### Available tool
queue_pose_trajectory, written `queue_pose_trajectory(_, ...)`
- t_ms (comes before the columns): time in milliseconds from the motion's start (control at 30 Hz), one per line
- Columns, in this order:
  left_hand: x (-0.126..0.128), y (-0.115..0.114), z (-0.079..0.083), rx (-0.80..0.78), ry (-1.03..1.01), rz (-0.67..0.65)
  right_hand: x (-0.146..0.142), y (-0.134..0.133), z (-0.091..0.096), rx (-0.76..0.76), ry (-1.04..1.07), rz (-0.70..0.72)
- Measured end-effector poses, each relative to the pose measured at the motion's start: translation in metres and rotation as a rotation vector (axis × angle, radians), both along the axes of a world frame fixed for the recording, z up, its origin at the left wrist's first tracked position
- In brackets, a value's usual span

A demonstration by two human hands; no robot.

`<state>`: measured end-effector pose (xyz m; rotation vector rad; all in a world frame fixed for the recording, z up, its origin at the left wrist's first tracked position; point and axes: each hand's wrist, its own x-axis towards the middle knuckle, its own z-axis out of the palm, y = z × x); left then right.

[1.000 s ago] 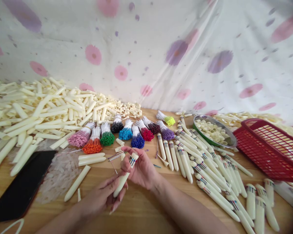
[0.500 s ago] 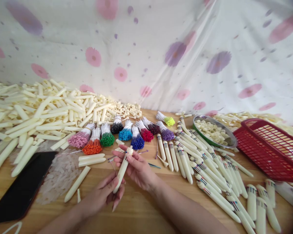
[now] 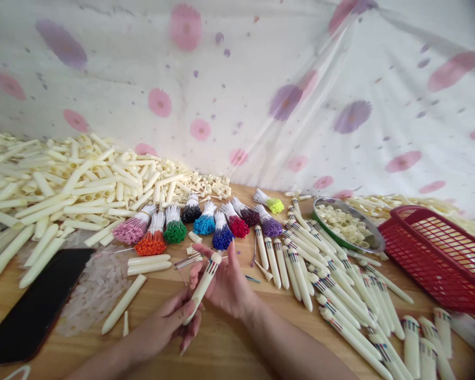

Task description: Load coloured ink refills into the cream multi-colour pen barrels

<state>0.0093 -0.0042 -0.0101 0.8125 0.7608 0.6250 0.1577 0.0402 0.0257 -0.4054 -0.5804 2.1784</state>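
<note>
Both my hands hold one cream multi-colour pen (image 3: pixel 204 285) above the wooden table (image 3: pixel 229 348). My left hand (image 3: pixel 170 324) pinches its pointed lower end. My right hand (image 3: pixel 221 282) cups the upper end, where coloured stripes show, with thumb and fingers partly stretched around it. Just beyond the hands lie bundles of coloured refills: pink (image 3: pixel 132 228), orange (image 3: pixel 152 238), green (image 3: pixel 174 228), black (image 3: pixel 190 209), blue (image 3: pixel 205 221), red (image 3: pixel 236 224) and purple (image 3: pixel 269 224).
A big heap of empty cream pen barrels (image 3: pixel 63 182) fills the left. Rows of assembled pens (image 3: pixel 332 285) lie to the right. A metal bowl of small parts (image 3: pixel 346 219), a red basket (image 3: pixel 439 253) and a black phone (image 3: pixel 31 306) are also on the table.
The pen's top has shifted slightly right and my right hand has re-gripped it, fingers opening more around the striped end. The camera view has tilted a little upward.
</note>
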Motion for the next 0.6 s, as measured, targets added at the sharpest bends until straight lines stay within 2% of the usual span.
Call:
queue_pose_trajectory(100, 0.0006, -0.0022, 0.0035, 0.042, 0.056, -0.034, 0.0034, 0.0013, -0.001, -0.004, 0.028, 0.09)
queue_pose_trajectory(300, 0.0017, -0.0042, 0.0009, 0.066, 0.059, -0.052, 0.0043, -0.0022, -0.0022, 0.002, 0.068, 0.035)
queue_pose_trajectory(433, 0.0022, -0.0016, 0.0014, 0.024, 0.018, -0.042, 0.0027, -0.0021, -0.0028, 0.011, 0.08, 0.006)
queue_pose_trajectory(600, 0.001, -0.0001, -0.0018, -0.025, -0.033, 0.013, -0.0008, -0.007, -0.0064, 0.075, -0.014, -0.017)
